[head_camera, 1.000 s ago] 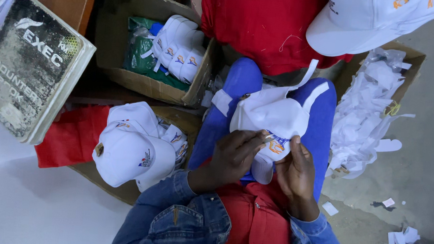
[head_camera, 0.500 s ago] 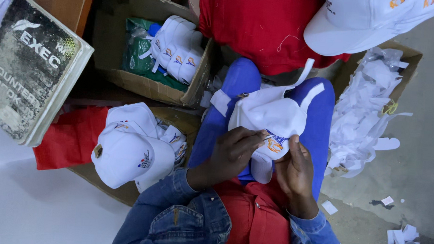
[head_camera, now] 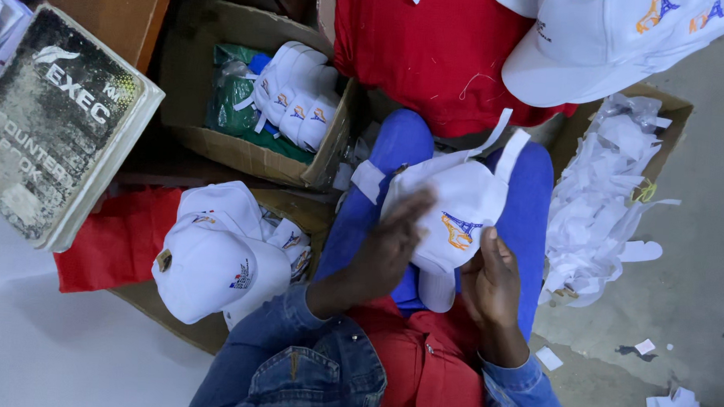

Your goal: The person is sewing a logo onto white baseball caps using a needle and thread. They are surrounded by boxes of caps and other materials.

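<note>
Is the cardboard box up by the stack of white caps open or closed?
Open. The cardboard box has its flaps spread outward, and a nested row of white caps lying on green packaging shows inside.

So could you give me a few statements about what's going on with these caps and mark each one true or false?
1. Both hands are on a white cap with an orange and blue embroidered design. True: the left hand lies over the white cap and the right hand holds it from below.
2. The person wears a green jacket. False: the sleeves are blue denim.
3. A cardboard box holds a row of stacked white caps. True.
4. The box at the right is full of red cloth. False: it holds white paper scraps.
5. A pile of white caps lies beside the left arm. True.
</note>
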